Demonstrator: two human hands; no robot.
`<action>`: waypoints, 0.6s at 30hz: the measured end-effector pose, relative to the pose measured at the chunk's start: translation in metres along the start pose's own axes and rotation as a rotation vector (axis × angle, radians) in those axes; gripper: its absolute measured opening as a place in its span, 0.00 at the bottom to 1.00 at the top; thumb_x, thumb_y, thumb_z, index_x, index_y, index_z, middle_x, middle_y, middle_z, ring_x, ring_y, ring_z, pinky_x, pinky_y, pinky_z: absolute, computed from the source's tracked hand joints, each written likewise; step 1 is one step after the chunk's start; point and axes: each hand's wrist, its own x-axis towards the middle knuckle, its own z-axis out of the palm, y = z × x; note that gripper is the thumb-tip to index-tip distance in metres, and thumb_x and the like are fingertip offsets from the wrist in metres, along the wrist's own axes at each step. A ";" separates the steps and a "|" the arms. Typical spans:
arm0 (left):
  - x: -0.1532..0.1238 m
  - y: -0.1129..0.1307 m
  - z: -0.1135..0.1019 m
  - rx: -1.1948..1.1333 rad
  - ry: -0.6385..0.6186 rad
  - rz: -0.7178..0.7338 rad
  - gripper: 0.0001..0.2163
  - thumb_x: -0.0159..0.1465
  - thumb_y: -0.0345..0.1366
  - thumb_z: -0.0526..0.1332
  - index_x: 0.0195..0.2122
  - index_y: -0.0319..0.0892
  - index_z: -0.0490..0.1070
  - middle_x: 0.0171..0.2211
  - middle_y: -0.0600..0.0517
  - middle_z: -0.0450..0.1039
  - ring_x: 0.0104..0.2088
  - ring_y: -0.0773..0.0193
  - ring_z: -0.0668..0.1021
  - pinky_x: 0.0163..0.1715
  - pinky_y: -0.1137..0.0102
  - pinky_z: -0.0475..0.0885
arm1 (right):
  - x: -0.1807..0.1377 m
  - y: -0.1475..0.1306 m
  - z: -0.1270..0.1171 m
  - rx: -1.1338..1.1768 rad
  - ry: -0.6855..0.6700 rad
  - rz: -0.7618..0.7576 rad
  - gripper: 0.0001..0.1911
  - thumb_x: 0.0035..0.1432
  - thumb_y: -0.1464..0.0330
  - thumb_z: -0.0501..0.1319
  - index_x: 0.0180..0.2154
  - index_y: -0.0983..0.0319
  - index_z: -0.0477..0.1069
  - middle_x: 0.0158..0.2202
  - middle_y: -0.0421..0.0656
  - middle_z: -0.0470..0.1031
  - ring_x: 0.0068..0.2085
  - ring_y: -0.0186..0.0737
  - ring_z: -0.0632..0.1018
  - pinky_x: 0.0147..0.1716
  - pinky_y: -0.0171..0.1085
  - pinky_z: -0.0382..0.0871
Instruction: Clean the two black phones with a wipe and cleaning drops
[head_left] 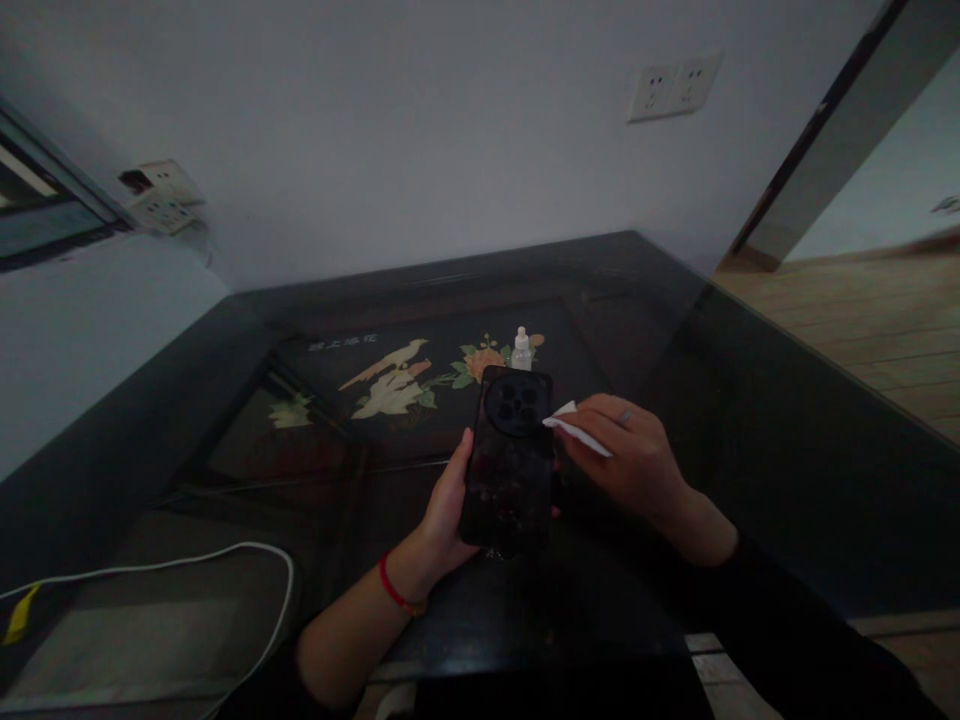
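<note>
My left hand (pixel 444 512) grips a black phone (pixel 508 462) from below, its back and round camera block turned up toward me. A red string circles that wrist. My right hand (pixel 628 452), with a ring on one finger, pinches a small white wipe (pixel 574 428) against the phone's right edge, just beside the camera block. Both hands hover above a dark lacquered table (pixel 720 420) with an inlaid bird and flower picture (pixel 409 378).
A small clear dropper bottle (pixel 521 349) stands on the table just beyond the phone. A white cable (pixel 225 560) loops across the lower left. Wall sockets (pixel 673 88) sit on the white wall behind; a wooden floor shows at right.
</note>
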 end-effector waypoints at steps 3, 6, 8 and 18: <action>-0.002 -0.001 -0.001 0.038 -0.098 -0.041 0.30 0.67 0.54 0.43 0.55 0.37 0.70 0.46 0.39 0.76 0.43 0.52 0.79 0.42 0.57 0.72 | 0.001 0.008 -0.004 -0.011 0.094 0.076 0.04 0.61 0.73 0.59 0.35 0.65 0.73 0.31 0.45 0.76 0.33 0.38 0.76 0.34 0.36 0.70; -0.003 -0.009 -0.003 0.140 -0.125 -0.162 0.30 0.66 0.56 0.47 0.55 0.36 0.69 0.45 0.39 0.77 0.40 0.53 0.80 0.41 0.60 0.72 | 0.004 0.010 -0.009 -0.018 0.132 0.094 0.04 0.61 0.73 0.59 0.37 0.64 0.73 0.32 0.45 0.77 0.35 0.38 0.76 0.35 0.37 0.71; -0.003 -0.014 -0.003 0.204 -0.106 -0.213 0.30 0.66 0.55 0.46 0.56 0.36 0.69 0.44 0.39 0.78 0.39 0.54 0.81 0.42 0.61 0.72 | 0.006 0.009 -0.012 -0.012 0.115 0.068 0.06 0.61 0.72 0.59 0.39 0.64 0.74 0.33 0.45 0.77 0.35 0.39 0.76 0.36 0.38 0.71; -0.003 -0.009 -0.006 0.181 -0.106 -0.206 0.30 0.63 0.57 0.51 0.54 0.38 0.71 0.46 0.41 0.77 0.36 0.54 0.81 0.41 0.60 0.72 | 0.007 0.010 -0.017 -0.011 0.070 0.006 0.07 0.61 0.72 0.57 0.38 0.64 0.75 0.32 0.46 0.75 0.34 0.39 0.74 0.34 0.38 0.69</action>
